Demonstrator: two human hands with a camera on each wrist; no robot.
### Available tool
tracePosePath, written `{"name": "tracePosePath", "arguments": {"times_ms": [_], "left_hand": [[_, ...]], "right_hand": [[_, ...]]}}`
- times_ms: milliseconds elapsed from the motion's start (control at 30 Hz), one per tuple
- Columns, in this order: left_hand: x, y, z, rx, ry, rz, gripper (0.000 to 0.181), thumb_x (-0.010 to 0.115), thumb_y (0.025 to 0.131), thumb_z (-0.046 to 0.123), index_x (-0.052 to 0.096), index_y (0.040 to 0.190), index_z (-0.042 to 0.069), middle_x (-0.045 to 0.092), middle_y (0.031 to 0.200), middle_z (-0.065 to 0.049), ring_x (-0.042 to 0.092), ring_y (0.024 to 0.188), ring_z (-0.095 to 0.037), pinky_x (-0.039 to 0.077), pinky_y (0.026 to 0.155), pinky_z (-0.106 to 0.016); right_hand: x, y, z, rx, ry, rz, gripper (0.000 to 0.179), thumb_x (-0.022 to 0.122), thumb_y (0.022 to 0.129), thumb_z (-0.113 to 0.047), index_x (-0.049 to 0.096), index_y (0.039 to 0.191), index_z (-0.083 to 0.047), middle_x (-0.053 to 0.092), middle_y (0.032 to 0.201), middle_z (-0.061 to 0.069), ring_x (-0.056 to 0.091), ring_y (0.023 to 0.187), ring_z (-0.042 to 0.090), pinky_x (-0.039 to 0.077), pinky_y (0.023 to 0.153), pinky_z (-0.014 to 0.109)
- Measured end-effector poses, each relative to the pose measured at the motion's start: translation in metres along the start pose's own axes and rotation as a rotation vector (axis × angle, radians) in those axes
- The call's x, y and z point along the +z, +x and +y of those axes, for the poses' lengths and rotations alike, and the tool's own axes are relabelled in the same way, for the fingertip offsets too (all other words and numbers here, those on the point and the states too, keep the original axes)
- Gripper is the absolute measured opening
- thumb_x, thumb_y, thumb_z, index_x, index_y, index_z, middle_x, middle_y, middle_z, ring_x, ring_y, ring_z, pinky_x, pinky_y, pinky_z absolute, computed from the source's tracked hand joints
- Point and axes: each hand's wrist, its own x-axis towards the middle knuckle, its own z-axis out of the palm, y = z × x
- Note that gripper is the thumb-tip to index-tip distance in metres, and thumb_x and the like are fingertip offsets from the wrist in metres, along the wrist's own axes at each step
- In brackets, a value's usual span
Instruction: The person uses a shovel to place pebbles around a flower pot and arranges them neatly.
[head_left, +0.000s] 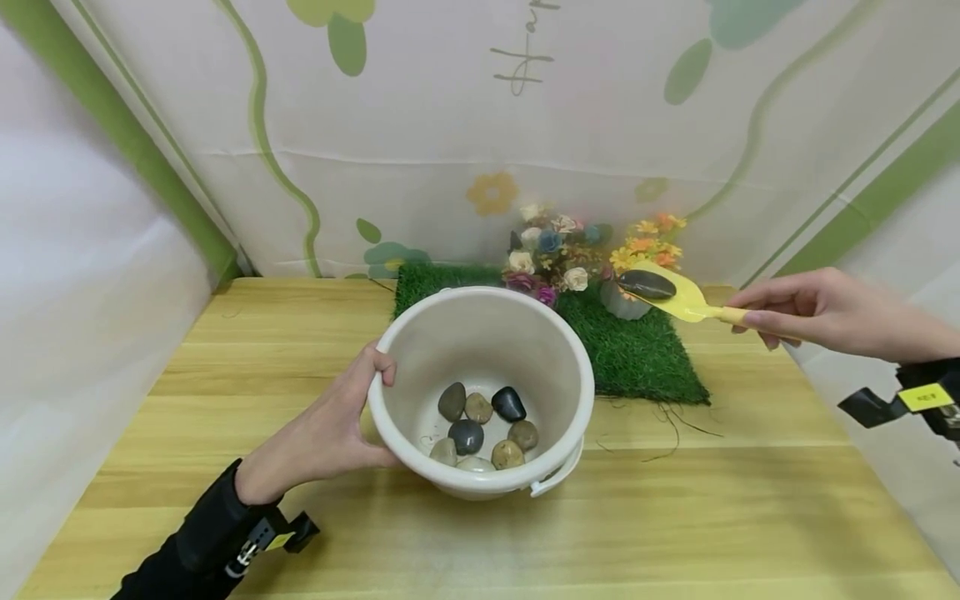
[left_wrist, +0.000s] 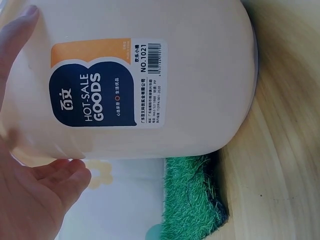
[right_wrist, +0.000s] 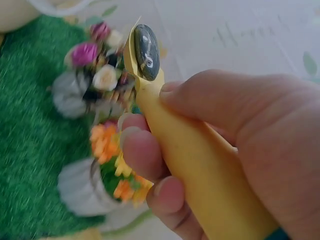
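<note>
My left hand [head_left: 341, 425] grips the left side of a white plastic bucket [head_left: 495, 337], with fingers hooked over its rim. The bucket leans toward me, showing several smooth pebbles on its bottom, among them a black one [head_left: 508, 404] and a tan one [head_left: 507, 455]. A printed label [left_wrist: 107, 85] on its outer wall faces the left wrist camera. Out to the right, my right hand [head_left: 832, 312] holds a small yellow trowel [head_left: 686, 302] by the handle, thumb on top. A dark oval stone [head_left: 648, 284] lies on its blade, raised above the table.
Behind the bucket, a green artificial grass mat [head_left: 637, 362] covers part of the wooden table [head_left: 292, 333]. Pots of mixed flowers [head_left: 551, 250] and orange flowers [right_wrist: 105, 142] stand on the mat. Loose dark strands [head_left: 675, 429] lie near its front edge. A printed curtain [head_left: 420, 125] hangs behind.
</note>
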Motion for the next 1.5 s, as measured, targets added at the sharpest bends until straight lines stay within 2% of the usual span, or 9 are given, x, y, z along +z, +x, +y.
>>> {"name": "tracePosePath", "arguments": {"times_ms": [100, 267, 433, 733, 933, 1133, 1500], "left_hand": [[0.000, -0.001, 0.000, 0.000, -0.002, 0.006, 0.075, 0.081, 0.061, 0.046, 0.029, 0.103, 0.013, 0.034, 0.127, -0.008, 0.041, 0.115, -0.024, 0.048, 0.077, -0.035], [-0.001, -0.002, -0.001, 0.002, -0.010, 0.011, 0.075, 0.082, 0.061, 0.046, 0.029, 0.103, 0.012, 0.034, 0.129, -0.008, 0.041, 0.116, -0.025, 0.049, 0.076, -0.035], [-0.001, -0.002, -0.001, 0.006, -0.012, 0.012, 0.075, 0.082, 0.061, 0.045, 0.029, 0.103, 0.011, 0.033, 0.131, -0.008, 0.040, 0.117, -0.025, 0.049, 0.076, -0.037], [0.000, -0.002, -0.001, 0.006, -0.015, 0.009, 0.075, 0.082, 0.061, 0.045, 0.030, 0.103, 0.011, 0.032, 0.136, -0.008, 0.039, 0.119, -0.025, 0.049, 0.076, -0.036], [0.000, -0.001, -0.001, 0.005, -0.022, 0.005, 0.075, 0.082, 0.061, 0.044, 0.029, 0.103, 0.011, 0.029, 0.138, -0.007, 0.037, 0.121, -0.025, 0.049, 0.077, -0.038], [0.001, -0.002, -0.002, 0.006, -0.016, 0.009, 0.076, 0.082, 0.061, 0.045, 0.030, 0.103, 0.010, 0.029, 0.138, -0.007, 0.037, 0.121, -0.025, 0.049, 0.077, -0.040], [0.001, -0.001, -0.001, -0.010, -0.018, 0.007, 0.075, 0.082, 0.060, 0.046, 0.029, 0.103, 0.014, 0.032, 0.135, -0.006, 0.040, 0.118, -0.024, 0.049, 0.078, -0.038]], "right_hand": [[0.007, -0.004, 0.019, 0.025, 0.010, 0.006, 0.027, 0.053, 0.094, -0.013, 0.059, 0.119, -0.018, 0.061, 0.076, 0.000, 0.054, 0.063, 0.016, 0.044, 0.056, 0.028], [0.019, -0.010, 0.047, 0.079, 0.032, -0.015, 0.026, 0.052, 0.095, -0.019, 0.057, 0.120, -0.020, 0.060, 0.078, 0.001, 0.051, 0.062, 0.016, 0.041, 0.054, 0.030], [0.029, -0.010, 0.072, 0.045, 0.056, -0.030, 0.025, 0.052, 0.094, -0.016, 0.059, 0.118, -0.015, 0.059, 0.074, 0.000, 0.050, 0.058, 0.015, 0.041, 0.051, 0.029], [0.044, -0.010, 0.111, 0.074, 0.123, -0.042, 0.026, 0.053, 0.094, -0.016, 0.058, 0.118, -0.009, 0.062, 0.076, 0.001, 0.054, 0.060, 0.016, 0.046, 0.049, 0.030], [0.049, -0.006, 0.123, 0.088, 0.073, -0.050, 0.027, 0.053, 0.094, -0.018, 0.058, 0.118, -0.007, 0.064, 0.082, -0.002, 0.056, 0.063, 0.016, 0.047, 0.051, 0.030], [0.052, 0.001, 0.126, 0.120, 0.053, -0.107, 0.030, 0.053, 0.094, -0.023, 0.056, 0.119, -0.006, 0.064, 0.090, 0.005, 0.056, 0.068, 0.020, 0.045, 0.054, 0.030], [0.054, 0.008, 0.133, 0.113, 0.040, -0.128, 0.030, 0.056, 0.093, -0.021, 0.058, 0.115, -0.002, 0.064, 0.087, 0.006, 0.057, 0.064, 0.020, 0.045, 0.050, 0.028]]}}
